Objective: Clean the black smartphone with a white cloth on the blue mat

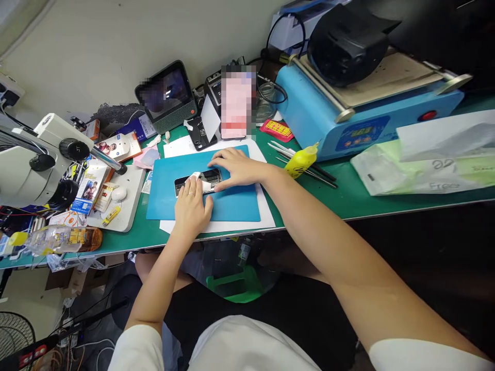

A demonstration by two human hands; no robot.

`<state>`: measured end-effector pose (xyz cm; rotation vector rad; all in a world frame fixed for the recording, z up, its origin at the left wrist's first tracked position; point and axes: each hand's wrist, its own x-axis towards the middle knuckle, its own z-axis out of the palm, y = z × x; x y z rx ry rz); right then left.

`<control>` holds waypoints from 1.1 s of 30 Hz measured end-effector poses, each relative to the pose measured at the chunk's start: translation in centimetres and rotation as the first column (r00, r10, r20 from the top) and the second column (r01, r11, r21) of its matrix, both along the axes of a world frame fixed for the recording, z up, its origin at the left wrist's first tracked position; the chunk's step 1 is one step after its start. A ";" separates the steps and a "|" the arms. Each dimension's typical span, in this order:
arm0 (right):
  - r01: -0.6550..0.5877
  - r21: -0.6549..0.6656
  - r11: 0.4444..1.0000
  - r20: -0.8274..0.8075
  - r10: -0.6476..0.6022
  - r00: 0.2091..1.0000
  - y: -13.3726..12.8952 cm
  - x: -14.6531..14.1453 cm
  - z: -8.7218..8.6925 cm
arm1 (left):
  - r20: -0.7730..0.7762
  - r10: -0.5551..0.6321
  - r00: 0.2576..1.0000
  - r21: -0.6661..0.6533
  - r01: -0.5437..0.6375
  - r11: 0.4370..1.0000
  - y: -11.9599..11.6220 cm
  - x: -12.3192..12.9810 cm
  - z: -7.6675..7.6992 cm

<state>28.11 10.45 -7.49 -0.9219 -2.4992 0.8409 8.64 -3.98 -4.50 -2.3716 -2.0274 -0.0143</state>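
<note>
Green bench (150,232); mat (237,203) under phone (180,184), likely padding. Left hand (191,206) holds wipe (206,186); right hand (240,167), fingers wide, seemingly steadies phone.

Blue mat (240,205) open at near-right corner; yellow bottle (300,161) obstructs right, microscope (23,170) left.

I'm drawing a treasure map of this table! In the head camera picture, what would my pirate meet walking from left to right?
Microscope → left hand → right hand → yellow bottle → green-and-white packet.
</note>
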 end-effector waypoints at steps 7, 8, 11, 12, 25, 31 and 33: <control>-0.010 0.024 1.000 -0.004 0.010 1.000 0.0 0.0 -0.3 | -0.010 -0.013 1.000 -0.002 0.013 1.000 2.1 0.4 0.5; -0.012 0.024 1.000 -0.002 0.012 1.000 0.0 0.0 -0.3 | -0.015 -0.009 1.000 0.003 0.009 1.000 1.6 0.3 0.5; -0.018 0.022 1.000 0.011 0.018 1.000 0.1 0.0 -0.1 | -0.027 0.012 1.000 0.030 -0.012 0.999 -0.3 0.2 0.1; -0.020 0.022 1.000 0.018 0.019 1.000 0.1 0.0 0.0 | -0.030 0.024 0.999 0.039 -0.023 0.999 -0.7 0.2 0.0; -0.028 -0.001 1.000 0.022 0.028 0.999 0.1 0.0 -0.1 | -0.014 0.043 0.999 0.026 -0.043 0.999 1.6 0.5 0.3; -0.017 0.008 1.000 0.009 0.017 1.000 0.1 -0.1 -0.2 | 0.005 0.046 0.999 0.111 -0.047 0.993 -0.9 -1.1 0.4; -0.017 0.013 1.000 -0.002 0.017 1.000 0.2 -0.1 -0.3 | -0.026 0.087 0.996 0.114 -0.083 0.990 -0.6 -0.8 0.7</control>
